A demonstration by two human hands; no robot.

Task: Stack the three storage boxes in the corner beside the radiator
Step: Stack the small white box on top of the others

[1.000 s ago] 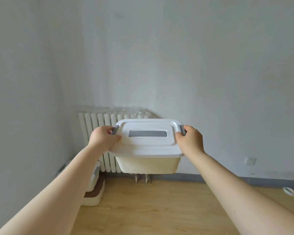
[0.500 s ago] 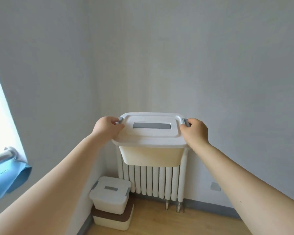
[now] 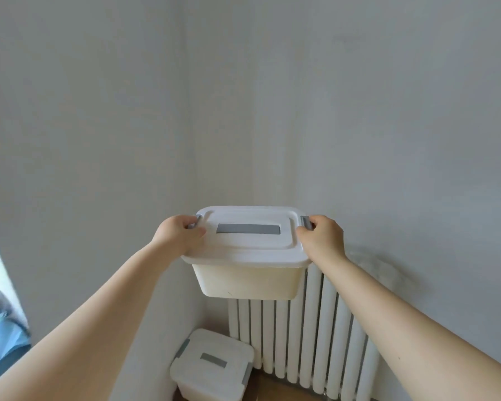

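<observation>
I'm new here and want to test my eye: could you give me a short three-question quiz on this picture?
1. True or false: the held box rests on the radiator.
2. What does the left hand grip? A. a grey latch B. the radiator C. the blue cloth
3. Where is the lidded box in the corner?

Key: 1 false, both hands hold it up, right hand included. 2 A. 3 low down, left of the radiator.

White lidded box [image 3: 245, 256] aloft, level

Open air above the corner box [image 3: 213, 363], radiator [image 3: 307, 337] close right, wall [image 3: 84, 169] close left
</observation>
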